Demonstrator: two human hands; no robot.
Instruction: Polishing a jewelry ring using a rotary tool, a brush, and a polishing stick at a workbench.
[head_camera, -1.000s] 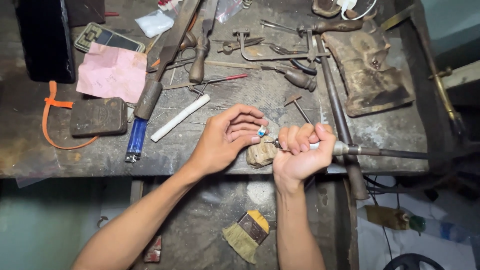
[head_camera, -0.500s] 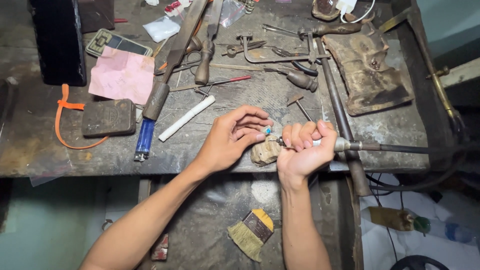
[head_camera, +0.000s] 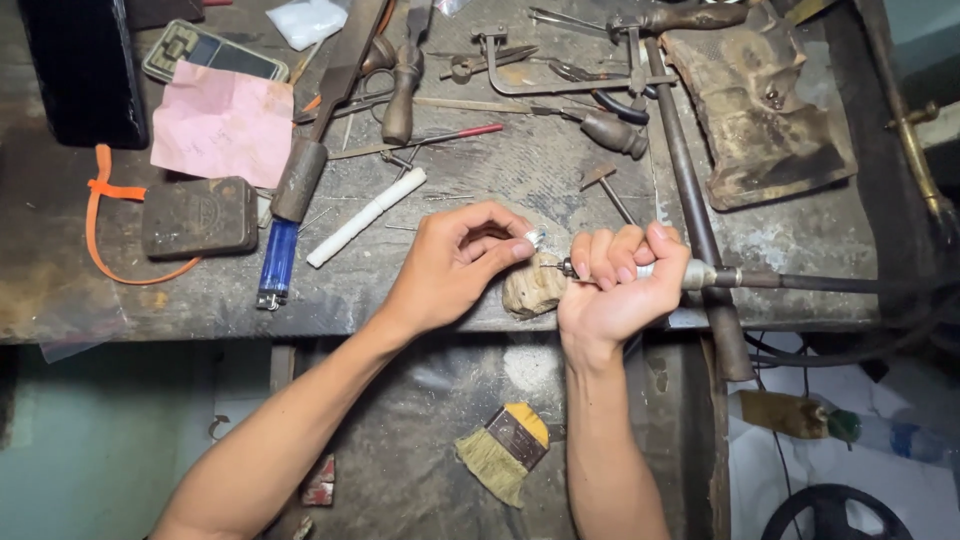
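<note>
At the counter's (head_camera: 600, 170) front edge, my left hand (head_camera: 455, 265) pinches a small silvery ring (head_camera: 534, 237) between thumb and fingertips, just above a worn wooden peg (head_camera: 533, 287). My right hand (head_camera: 615, 290) is closed around a rotary handpiece (head_camera: 690, 273), its bit touching the ring. I judge the bit could skid onto my left fingertips if the pinch loosens, or the ring could drop off the edge. A small hammer (head_camera: 605, 187) and white stick (head_camera: 366, 217) crowd behind; open room lies only toward me.
</note>
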